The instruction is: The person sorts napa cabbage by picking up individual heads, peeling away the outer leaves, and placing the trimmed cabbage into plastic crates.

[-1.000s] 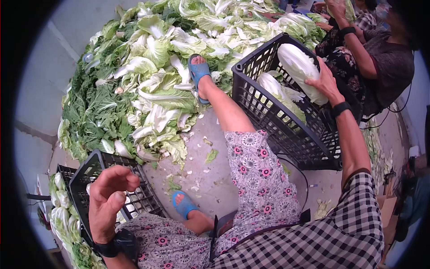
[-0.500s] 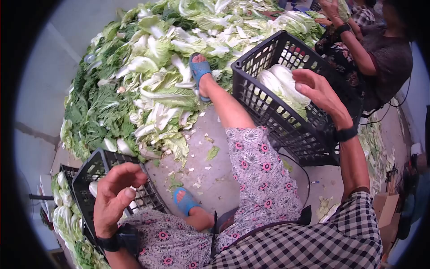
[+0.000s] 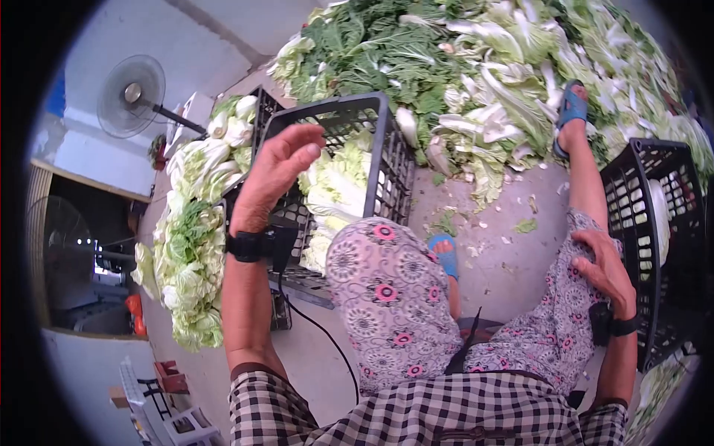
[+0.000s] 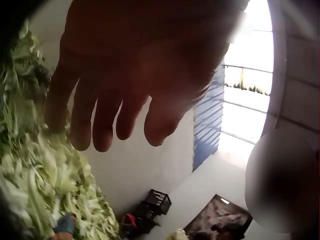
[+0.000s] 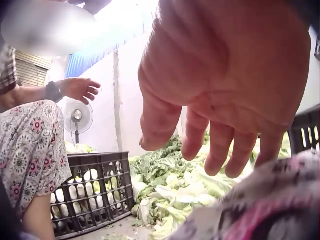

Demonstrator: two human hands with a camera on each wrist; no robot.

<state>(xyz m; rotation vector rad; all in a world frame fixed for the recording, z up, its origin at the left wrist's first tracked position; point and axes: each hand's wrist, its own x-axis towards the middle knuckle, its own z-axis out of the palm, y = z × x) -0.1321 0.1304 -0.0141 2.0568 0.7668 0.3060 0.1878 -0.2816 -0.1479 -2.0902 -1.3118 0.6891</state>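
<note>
My left hand (image 3: 277, 178) is raised with nothing in it, fingers spread loosely. It overlaps a black plastic crate (image 3: 387, 160) holding several Chinese cabbages (image 3: 342, 189). In the left wrist view the palm and fingers (image 4: 102, 125) hang extended against a pale wall. My right hand (image 3: 608, 269) is also without a load, over the patterned trouser leg at my right knee. The right wrist view shows its fingers (image 5: 215, 150) relaxed and apart. Beside that hand stands a second black crate (image 3: 632, 186) with a white cabbage (image 3: 659, 223) partly visible inside.
A large heap of loose cabbage leaves (image 3: 498, 97) covers the floor ahead. Stacked cabbages (image 3: 193, 275) stand left of the near crate, with a fan (image 3: 132, 93) behind. A black cable (image 3: 327, 334) hangs from my left wrist. My feet in blue sandals (image 3: 445, 256) are on the floor.
My right hand has let go of a cabbage in the right crate and drawn back to my knee. The head view has turned left, and my left hand has reached farther over the left crate.
</note>
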